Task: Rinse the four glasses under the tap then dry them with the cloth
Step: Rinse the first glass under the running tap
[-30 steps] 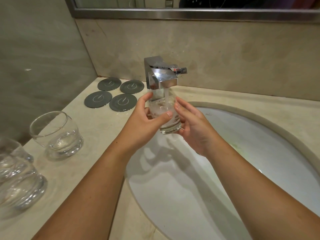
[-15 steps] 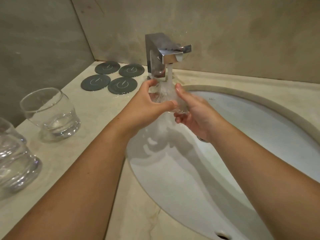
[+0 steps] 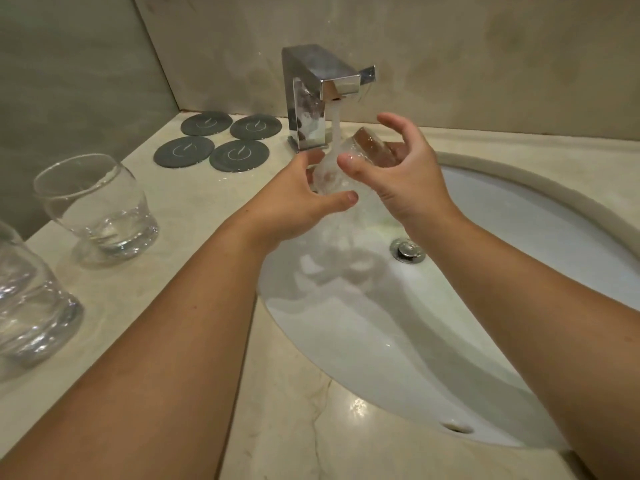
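Rinsing tilted glass (image 3: 360, 147) under running tap (image 3: 322, 81).
Grasping it from either side in left grip (image 3: 304, 199) and right grip (image 3: 405, 178), with second glass (image 3: 100, 206) and third glass (image 3: 27, 296) sitting on the desk (image 3: 194, 216), well left of the left grip.

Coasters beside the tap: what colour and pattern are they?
Dark grey coasters, each with a thin pale ring emblem; head view.
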A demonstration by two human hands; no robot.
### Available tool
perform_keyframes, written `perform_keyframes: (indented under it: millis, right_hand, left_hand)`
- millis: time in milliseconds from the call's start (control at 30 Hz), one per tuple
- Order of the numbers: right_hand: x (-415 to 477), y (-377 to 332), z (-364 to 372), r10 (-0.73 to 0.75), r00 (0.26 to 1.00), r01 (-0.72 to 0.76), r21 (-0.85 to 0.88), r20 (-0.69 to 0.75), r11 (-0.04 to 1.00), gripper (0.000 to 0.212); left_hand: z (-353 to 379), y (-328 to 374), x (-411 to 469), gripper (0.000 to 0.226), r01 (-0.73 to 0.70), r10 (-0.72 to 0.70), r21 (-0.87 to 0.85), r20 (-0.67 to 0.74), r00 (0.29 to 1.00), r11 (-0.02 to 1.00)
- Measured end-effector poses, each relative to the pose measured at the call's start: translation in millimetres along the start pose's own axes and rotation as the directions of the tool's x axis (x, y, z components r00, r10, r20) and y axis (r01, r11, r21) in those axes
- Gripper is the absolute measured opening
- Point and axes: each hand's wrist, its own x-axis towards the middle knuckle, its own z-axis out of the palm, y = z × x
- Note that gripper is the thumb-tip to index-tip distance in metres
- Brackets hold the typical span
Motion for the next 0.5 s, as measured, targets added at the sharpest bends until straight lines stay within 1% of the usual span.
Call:
perform_keyframes:
  millis: [100,167,233,300,333,367,433,500]
  right_hand:
    - [1,0,-3,0.009,1.0,-0.009,0.005,-0.017,1.0,0.078]
    - [3,0,-4,0.104,0.994,-0.101,0.083,-0.029,0.991,0.073]
    - [5,3,-5,0.252,0.968,-0.248,0.21,0.007,0.946,0.064]
    - [5,4,-5,0.392,0.909,-0.416,0.276,0.139,0.866,0.039]
    - [1,2,-4,0.447,0.868,-0.493,0.27,0.215,0.827,0.032]
    - [-3,-1,-3,0.493,0.826,-0.557,0.254,0.274,0.791,0.033]
    - [-9,-3,-2,0.553,0.764,-0.634,0.221,0.333,0.741,0.039]
    - [-9,-3,-2,0.568,0.743,-0.65,0.18,0.354,0.738,0.041]
  left_hand:
    - [5,1,-1,0.077,-0.004,0.003,-0.052,-0.006,1.0,0.999]
    - [8,5,-1,0.074,0.0,-0.004,-0.085,-0.046,0.999,0.996]
    - [10,10,-2,0.072,-0.014,0.002,-0.109,-0.112,0.994,0.994]
    - [12,12,-3,0.078,-0.039,0.015,-0.131,-0.177,0.984,0.991]
    - [12,13,-3,0.081,-0.047,0.021,-0.125,-0.198,0.98,0.991]
    - [12,14,-4,0.082,-0.054,0.03,-0.103,-0.213,0.977,0.993]
    - [12,16,-5,0.084,-0.059,0.049,-0.032,-0.243,0.969,0.998]
    - [11,17,-6,0.084,-0.062,0.082,0.08,-0.277,0.957,0.995]
